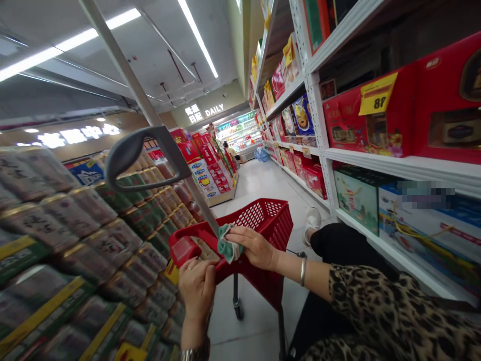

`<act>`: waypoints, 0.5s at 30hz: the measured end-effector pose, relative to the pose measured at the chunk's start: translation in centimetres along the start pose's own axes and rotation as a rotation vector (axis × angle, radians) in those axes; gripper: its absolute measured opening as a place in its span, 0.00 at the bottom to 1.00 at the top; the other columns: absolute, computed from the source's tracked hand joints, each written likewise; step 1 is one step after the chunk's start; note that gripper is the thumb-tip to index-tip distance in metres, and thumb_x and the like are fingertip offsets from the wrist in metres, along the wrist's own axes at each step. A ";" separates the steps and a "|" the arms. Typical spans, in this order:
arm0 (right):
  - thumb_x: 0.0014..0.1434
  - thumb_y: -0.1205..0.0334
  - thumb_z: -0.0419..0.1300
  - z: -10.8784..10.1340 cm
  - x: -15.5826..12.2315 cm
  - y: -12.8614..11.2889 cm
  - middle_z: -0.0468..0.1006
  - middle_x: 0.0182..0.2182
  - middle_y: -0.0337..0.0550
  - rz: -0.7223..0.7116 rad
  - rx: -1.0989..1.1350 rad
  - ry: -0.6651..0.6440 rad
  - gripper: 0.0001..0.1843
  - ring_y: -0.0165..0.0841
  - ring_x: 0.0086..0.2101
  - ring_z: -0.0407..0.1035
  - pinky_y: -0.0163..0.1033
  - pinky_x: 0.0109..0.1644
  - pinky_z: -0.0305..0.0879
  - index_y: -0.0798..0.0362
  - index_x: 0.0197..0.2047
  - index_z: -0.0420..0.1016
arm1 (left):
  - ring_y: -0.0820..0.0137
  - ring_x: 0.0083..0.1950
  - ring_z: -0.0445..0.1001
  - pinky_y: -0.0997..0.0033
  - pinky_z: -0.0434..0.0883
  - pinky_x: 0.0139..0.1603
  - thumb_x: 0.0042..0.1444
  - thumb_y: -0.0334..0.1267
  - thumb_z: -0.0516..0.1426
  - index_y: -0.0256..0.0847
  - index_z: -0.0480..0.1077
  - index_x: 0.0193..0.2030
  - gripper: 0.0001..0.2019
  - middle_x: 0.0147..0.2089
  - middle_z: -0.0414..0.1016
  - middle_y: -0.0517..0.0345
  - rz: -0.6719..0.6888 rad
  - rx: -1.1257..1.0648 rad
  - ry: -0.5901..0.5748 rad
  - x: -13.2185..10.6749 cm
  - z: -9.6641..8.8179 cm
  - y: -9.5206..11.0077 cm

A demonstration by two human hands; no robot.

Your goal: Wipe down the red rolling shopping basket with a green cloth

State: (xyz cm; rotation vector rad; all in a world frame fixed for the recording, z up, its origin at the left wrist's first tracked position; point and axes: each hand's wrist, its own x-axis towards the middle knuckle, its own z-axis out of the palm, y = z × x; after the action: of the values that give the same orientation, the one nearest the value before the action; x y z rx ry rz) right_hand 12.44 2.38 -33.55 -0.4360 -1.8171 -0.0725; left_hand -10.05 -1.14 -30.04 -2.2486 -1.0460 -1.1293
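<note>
A teal cloth (229,244) was pressed onto the red handle (190,235) of a shopping cart (263,220) by the right hand (255,245), its fingers laid over the cloth and closed on it. The left hand (198,286) was clasped around the handle just below and to the left of the cloth, with a narrow gap kept between the two hands. The cloth was held nearer the right hand, at the foot of the cart's pole (203,205). The pole's long axis was seen running up and to the left, away from both hands, toward a grey grip (130,153). Stacked cans (78,235) were ranged left of the left hand. Shelves (402,165) of red boxes stood right of the right hand, above a leopard-print sleeve (376,311).
</note>
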 end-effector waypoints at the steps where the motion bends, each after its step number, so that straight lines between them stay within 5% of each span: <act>1: 0.64 0.75 0.48 0.3 -1.0 0.7 0.75 0.60 0.54 0.033 -0.004 -0.011 0.28 0.34 0.62 0.66 0.48 0.67 0.65 0.55 0.65 0.68 | 0.66 0.35 0.77 0.60 0.64 0.54 0.65 0.39 0.47 0.48 0.81 0.33 0.21 0.30 0.82 0.61 -0.007 -0.008 -0.022 -0.1 -0.1 -0.4; 8: 0.56 0.80 0.52 -1.6 -3.5 5.4 0.78 0.57 0.51 0.357 -0.178 -0.232 0.30 0.38 0.57 0.72 0.50 0.61 0.67 0.53 0.60 0.74 | 0.64 0.37 0.76 0.60 0.65 0.53 0.66 0.42 0.45 0.49 0.81 0.34 0.22 0.31 0.82 0.59 0.021 -0.074 -0.050 -0.7 -0.7 -2.0; 11: 0.57 0.79 0.53 -3.6 -3.4 5.7 0.78 0.58 0.49 0.490 -0.251 -0.344 0.29 0.39 0.57 0.72 0.53 0.60 0.64 0.51 0.59 0.74 | 0.65 0.34 0.74 0.60 0.64 0.54 0.67 0.43 0.42 0.48 0.80 0.31 0.25 0.27 0.79 0.59 -0.030 -0.071 -0.023 -0.7 -0.8 -2.0; 15: 0.57 0.80 0.53 -4.8 -3.9 4.9 0.78 0.58 0.50 0.547 -0.264 -0.320 0.29 0.39 0.57 0.71 0.52 0.59 0.63 0.52 0.59 0.74 | 0.65 0.33 0.73 0.56 0.61 0.60 0.65 0.46 0.47 0.46 0.75 0.25 0.22 0.25 0.76 0.59 -0.119 0.017 -0.019 -0.4 -1.1 -1.4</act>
State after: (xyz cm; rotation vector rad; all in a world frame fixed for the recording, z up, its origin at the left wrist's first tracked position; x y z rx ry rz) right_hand 19.32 4.62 -36.69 -1.1725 -1.9418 0.1455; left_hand -11.83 -1.10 -29.68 -2.2128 -1.2066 -1.1449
